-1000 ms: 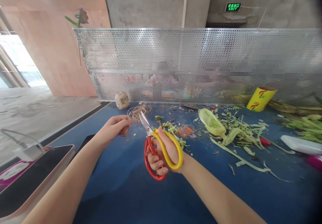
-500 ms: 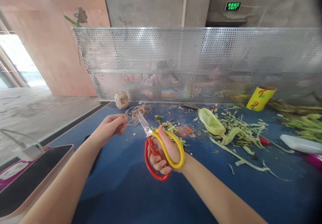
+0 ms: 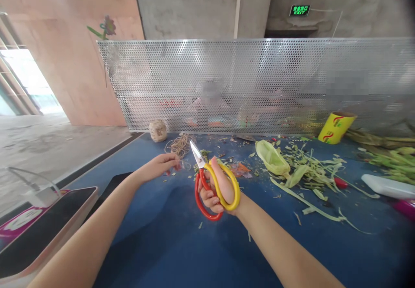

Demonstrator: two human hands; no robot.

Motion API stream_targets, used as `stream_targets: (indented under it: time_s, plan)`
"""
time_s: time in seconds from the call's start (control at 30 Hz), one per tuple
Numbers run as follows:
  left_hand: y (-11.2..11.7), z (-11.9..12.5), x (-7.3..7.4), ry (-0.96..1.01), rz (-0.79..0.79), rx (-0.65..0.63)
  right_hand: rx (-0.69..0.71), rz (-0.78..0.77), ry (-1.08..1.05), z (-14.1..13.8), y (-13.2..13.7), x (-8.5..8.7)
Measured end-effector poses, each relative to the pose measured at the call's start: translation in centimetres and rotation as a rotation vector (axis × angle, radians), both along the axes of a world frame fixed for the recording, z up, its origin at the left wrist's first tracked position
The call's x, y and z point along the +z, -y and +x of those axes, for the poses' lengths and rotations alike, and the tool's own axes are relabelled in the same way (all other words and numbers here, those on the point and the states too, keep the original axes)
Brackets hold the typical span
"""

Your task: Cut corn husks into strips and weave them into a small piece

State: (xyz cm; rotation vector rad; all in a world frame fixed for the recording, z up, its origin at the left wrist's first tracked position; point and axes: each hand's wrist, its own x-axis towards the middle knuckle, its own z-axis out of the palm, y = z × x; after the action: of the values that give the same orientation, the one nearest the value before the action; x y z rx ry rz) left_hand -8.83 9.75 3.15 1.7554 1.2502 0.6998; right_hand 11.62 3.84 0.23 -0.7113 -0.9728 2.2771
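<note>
My right hand [image 3: 215,188] grips a pair of scissors [image 3: 218,191] with one red and one yellow handle, thumb through the yellow loop. The scissors' blades lie together and point up and away to the left. To their left is my left hand [image 3: 158,166], fingers bent together at the tips. A faint, clear-looking loop shows beside those fingertips; whether they pinch it is too blurred to tell. Just beyond lies a loose tangle of brown twine [image 3: 179,145], near a ball of twine [image 3: 158,130]. Green plant scraps and an orange piece [image 3: 240,169] lie behind the scissors.
On the blue table [image 3: 168,245], a pale green husk [image 3: 272,158] and shredded leaves lie at right, with a yellow roll [image 3: 336,127] and a white object [image 3: 387,185]. A phone-like dark-faced device [image 3: 45,232] is at left. A perforated metal screen [image 3: 201,72] stands behind.
My left hand has moved right and slightly nearer, away from the twine. The scissors have shifted a little right and stand more upright. Small green slivers now show near my right hand.
</note>
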Motion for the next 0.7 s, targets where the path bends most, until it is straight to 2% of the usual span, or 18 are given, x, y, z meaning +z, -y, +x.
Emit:
stream_targets:
  time_s: [0.07,0.17,0.23,0.3,0.37,0.43,0.6,0.7]
  plan:
    - [-2.2,0.5,-1.0,-0.070,-0.040,0.004,-0.020,-0.001,-0.003,0.3,-0.1,0.0]
    - [-5.7,1.2,-2.0,-0.164,-0.020,0.092,-0.039,-0.009,0.011,0.7,-0.2,0.1]
    - [-7.5,1.5,-1.9,-0.186,0.028,0.163,-0.051,-0.011,0.023,1.0,-0.3,0.3]
    - [-8.3,2.0,-1.2,-0.163,0.090,0.230,-0.072,0.004,0.041,1.2,-0.3,0.6]
    - [-7.8,2.4,-0.1,-0.100,0.156,0.280,-0.088,0.045,0.095,1.4,-0.4,0.7]
    - [-6.3,2.8,1.1,-0.013,0.209,0.300,-0.109,0.128,0.220,1.5,-0.4,0.6]
    - [-1.5,3.2,3.5,0.163,0.210,0.339,-0.250,0.533,0.577,2.1,-0.3,-0.7]
    - [0.2,2.9,4.1,0.212,0.174,0.361,-0.204,0.667,0.716,2.5,-0.1,-1.0]
